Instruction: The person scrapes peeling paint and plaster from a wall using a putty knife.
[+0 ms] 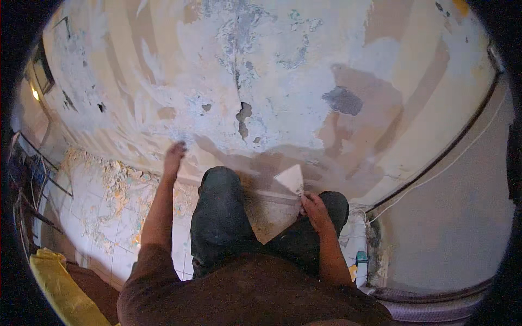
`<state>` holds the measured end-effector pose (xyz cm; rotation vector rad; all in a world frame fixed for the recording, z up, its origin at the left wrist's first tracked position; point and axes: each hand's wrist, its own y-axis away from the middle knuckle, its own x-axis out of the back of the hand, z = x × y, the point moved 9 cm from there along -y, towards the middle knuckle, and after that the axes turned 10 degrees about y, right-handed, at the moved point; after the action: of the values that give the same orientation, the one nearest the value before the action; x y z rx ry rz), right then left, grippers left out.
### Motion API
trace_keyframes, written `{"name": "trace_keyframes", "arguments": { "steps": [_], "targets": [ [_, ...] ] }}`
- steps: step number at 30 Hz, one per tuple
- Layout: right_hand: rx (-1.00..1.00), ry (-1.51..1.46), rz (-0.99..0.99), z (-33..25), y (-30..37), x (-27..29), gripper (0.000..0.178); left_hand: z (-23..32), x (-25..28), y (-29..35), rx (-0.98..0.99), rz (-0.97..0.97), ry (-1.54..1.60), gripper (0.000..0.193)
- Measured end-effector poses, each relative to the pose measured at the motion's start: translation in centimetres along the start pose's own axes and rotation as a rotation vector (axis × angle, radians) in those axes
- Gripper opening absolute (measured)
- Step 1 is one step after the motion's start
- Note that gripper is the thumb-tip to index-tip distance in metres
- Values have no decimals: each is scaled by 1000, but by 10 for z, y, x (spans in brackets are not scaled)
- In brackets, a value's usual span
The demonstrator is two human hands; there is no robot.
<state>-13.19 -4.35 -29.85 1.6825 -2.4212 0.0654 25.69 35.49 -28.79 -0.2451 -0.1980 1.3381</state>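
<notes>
While the right hand point(315, 208) is closed around the handle of the scraper point(294, 182), the blade points up and slightly left of the fingers, toward the wall point(179, 60). Long axis runs from the grip to the wide edge, tilted a bit left; can't tell if that edge touches the wall. Tool sits just left of the right knee point(334, 205), low in front of the wall. Right hand is the near one; left hand point(174, 156) is well apart, out past the left knee point(220, 182), fingers curled near the wall. Can't tell if it holds anything.
</notes>
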Motion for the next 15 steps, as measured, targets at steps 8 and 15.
{"name": "trace_keyframes", "arguments": {
  "steps": [8,15],
  "targets": [
    [240,50,308,-121,2,61,24,130,-172,136,-434,-213,-1059,58],
    [678,147,453,-268,-29,49,58,275,-250,97,-652,-532,-545,70]
  ]
}}
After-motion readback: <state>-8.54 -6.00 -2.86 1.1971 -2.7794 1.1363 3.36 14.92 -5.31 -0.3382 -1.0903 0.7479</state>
